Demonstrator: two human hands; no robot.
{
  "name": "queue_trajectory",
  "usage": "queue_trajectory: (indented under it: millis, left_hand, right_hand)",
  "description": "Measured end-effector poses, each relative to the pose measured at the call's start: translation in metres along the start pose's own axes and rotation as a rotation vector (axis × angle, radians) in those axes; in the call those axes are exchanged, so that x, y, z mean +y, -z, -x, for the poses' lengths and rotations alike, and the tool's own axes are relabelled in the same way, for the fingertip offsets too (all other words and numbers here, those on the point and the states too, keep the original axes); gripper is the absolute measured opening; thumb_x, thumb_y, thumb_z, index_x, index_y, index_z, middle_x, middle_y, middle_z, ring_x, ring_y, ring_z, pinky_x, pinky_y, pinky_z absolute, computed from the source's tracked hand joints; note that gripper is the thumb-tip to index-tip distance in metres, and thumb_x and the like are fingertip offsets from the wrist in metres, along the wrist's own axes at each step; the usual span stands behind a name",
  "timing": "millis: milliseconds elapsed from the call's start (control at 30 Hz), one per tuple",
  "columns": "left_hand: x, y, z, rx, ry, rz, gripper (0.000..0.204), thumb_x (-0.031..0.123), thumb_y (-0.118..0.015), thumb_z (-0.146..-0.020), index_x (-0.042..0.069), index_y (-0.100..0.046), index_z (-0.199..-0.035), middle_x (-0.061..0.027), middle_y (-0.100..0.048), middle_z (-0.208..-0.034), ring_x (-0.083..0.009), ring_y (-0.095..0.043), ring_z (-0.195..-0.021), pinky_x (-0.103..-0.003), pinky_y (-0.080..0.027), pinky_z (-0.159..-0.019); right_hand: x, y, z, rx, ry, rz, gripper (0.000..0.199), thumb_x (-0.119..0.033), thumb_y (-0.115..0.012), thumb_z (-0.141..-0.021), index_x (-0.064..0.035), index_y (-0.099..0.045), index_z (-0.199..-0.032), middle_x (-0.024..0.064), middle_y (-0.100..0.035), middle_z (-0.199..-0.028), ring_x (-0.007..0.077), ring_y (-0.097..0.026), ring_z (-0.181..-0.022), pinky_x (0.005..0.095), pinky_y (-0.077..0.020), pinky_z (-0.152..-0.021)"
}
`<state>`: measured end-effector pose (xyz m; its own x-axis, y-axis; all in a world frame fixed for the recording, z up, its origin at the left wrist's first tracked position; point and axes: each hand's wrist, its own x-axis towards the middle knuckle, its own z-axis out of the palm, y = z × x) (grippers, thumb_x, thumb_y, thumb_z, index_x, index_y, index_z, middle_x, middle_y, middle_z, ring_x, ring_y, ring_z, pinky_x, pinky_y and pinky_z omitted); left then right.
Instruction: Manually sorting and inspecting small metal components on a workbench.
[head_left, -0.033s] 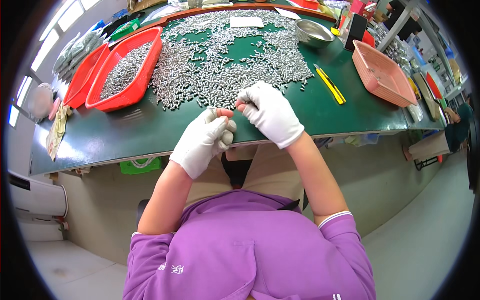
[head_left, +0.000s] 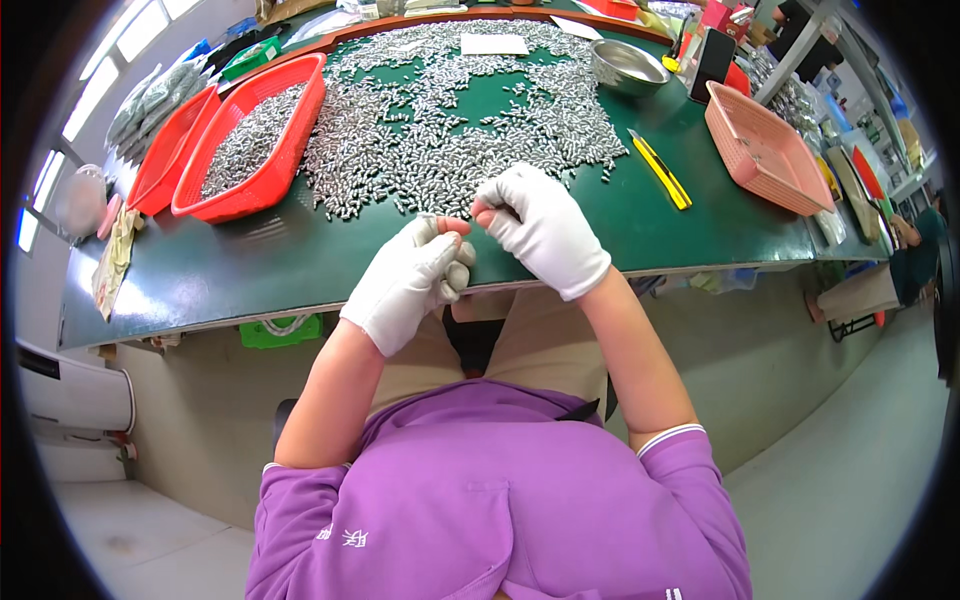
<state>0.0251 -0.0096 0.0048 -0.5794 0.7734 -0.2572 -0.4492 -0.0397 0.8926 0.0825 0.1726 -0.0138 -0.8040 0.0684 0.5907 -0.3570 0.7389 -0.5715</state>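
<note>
Both my hands wear white gloves and meet fingertip to fingertip over the near edge of a green table (head_left: 250, 270). My left hand (head_left: 405, 285) is curled, and a few small silvery pieces show in its fist. My right hand (head_left: 545, 230) pinches what looks like one such piece against the left thumb; it is too small to make out. Just beyond my hands a wide heap of small silvery metal pieces (head_left: 450, 120) covers the table's middle.
At the left a red tray (head_left: 300, 150) holds more silvery pieces, with a second red tray (head_left: 160, 165) beside it. To the right lie a yellow utility knife (head_left: 660, 170), a steel bowl (head_left: 628, 65) and a pink basket (head_left: 765, 150). Another person (head_left: 915, 250) sits at the far right.
</note>
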Motion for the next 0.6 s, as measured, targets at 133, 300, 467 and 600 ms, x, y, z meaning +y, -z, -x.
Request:
queue_trajectory:
  millis: [133,300,467,600]
  left_hand:
    - [0.006,0.000,-0.004,-0.064,0.052,-0.147,0.019,0.022,-0.055,-0.096,0.009,-0.051,-0.108,0.0011,-0.054,-0.086,-0.0033,-0.045,-0.064,-0.017,-0.037,-0.056]
    - [0.002,0.006,-0.005,-0.026,0.039,-0.115,0.014,0.022,-0.054,-0.097,0.009,-0.053,-0.102,0.0018,-0.055,-0.082,-0.0035,-0.044,-0.061,-0.017,-0.036,-0.054]
    - [0.001,0.004,-0.002,-0.005,0.028,-0.027,0.015,0.022,-0.052,-0.098,0.008,-0.056,-0.100,0.0018,-0.055,-0.081,-0.0041,-0.043,-0.061,-0.017,-0.036,-0.054]
    - [-0.001,0.006,-0.002,-0.027,0.000,-0.011,0.019,0.025,-0.051,-0.098,0.007,-0.056,-0.101,0.0016,-0.055,-0.080,-0.0045,-0.043,-0.061,-0.017,-0.036,-0.055]
  right_hand:
    - [-0.013,0.003,0.000,-0.026,0.108,-0.122,0.009,-0.005,-0.069,-0.076,-0.0080,-0.065,-0.084,0.0069,-0.061,-0.079,0.0252,-0.059,-0.077,0.0347,-0.0486,-0.070]
    - [-0.008,0.003,0.000,0.071,0.064,-0.112,0.012,-0.005,-0.070,-0.075,-0.0089,-0.069,-0.086,0.0071,-0.063,-0.079,0.0246,-0.060,-0.077,0.0339,-0.0494,-0.071]
    - [0.006,0.004,0.003,0.136,-0.291,0.310,0.007,-0.021,-0.067,-0.078,-0.0155,-0.068,-0.081,0.0081,-0.062,-0.081,0.0271,-0.061,-0.079,0.0374,-0.0502,-0.071]
    - [-0.001,0.005,0.002,0.023,-0.309,0.497,0.009,-0.021,-0.069,-0.078,-0.0134,-0.069,-0.084,0.0077,-0.062,-0.084,0.0256,-0.061,-0.079,0.0348,-0.0496,-0.070]
